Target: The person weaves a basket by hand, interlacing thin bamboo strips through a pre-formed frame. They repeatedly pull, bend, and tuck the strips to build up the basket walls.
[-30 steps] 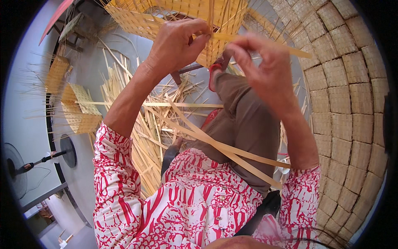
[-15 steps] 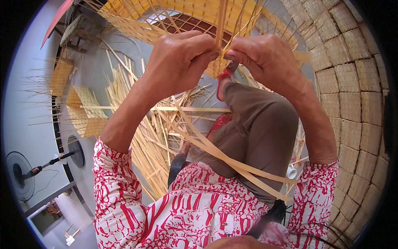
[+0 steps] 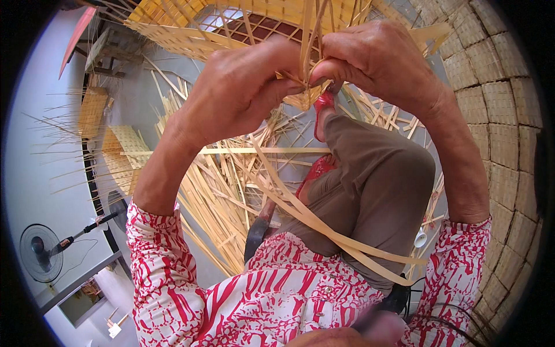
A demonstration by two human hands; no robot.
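Observation:
Up in front of me is a yellow woven bamboo basket [image 3: 173, 36], with an open lattice of strips inside its walls. Both hands meet at its near corner, where long strips [image 3: 307, 40] stand upright. My left hand [image 3: 245, 84] pinches bamboo strips between thumb and forefinger, just left of the corner. Close beside it, my right hand [image 3: 376, 63] is closed in a pinch on strips at the same corner. Fingers partly hide the weave there. Two loose pale bamboo strips [image 3: 324, 227] lie across my lap and raised knee.
A heap of split bamboo strips [image 3: 211, 191] covers the floor at left. Partly woven pieces [image 3: 120, 150] with loose ends stand beyond it, near a fan [image 3: 41, 253]. Stacked woven baskets [image 3: 503, 115] form a wall at right. A white cup-like thing [image 3: 420, 239] is by my right forearm.
My right hand has moved up and slightly right, the left a little left; both still pinch at the basket corner. The strips at the corner have spread apart slightly. The whole view has shifted a little.

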